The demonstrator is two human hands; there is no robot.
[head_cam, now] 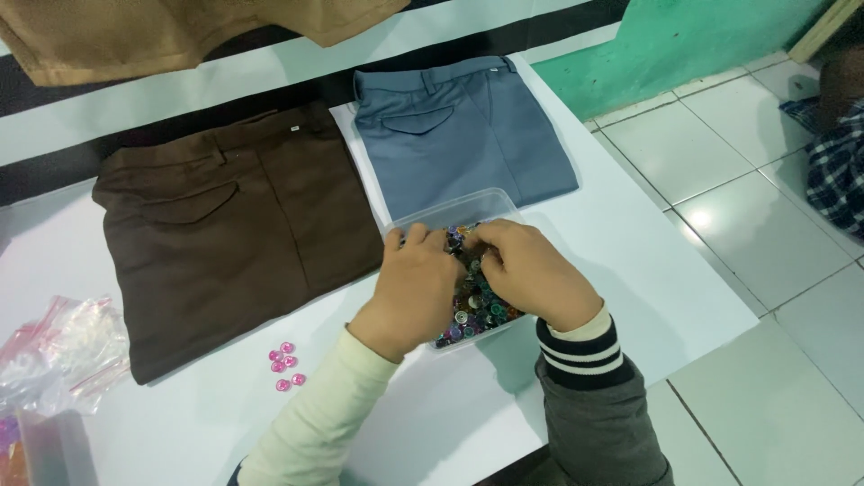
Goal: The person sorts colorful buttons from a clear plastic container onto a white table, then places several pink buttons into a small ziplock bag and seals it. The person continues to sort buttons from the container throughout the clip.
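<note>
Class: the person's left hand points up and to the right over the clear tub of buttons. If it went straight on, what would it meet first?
Probably the left hand would meet the right hand over the clear plastic tub; their fingertips already look close.

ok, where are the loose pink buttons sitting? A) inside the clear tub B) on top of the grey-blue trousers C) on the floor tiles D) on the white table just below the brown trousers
D: the pink buttons lie in a small cluster on the bare white table, just below the lower edge of the brown trousers and left of the left hand.
</note>
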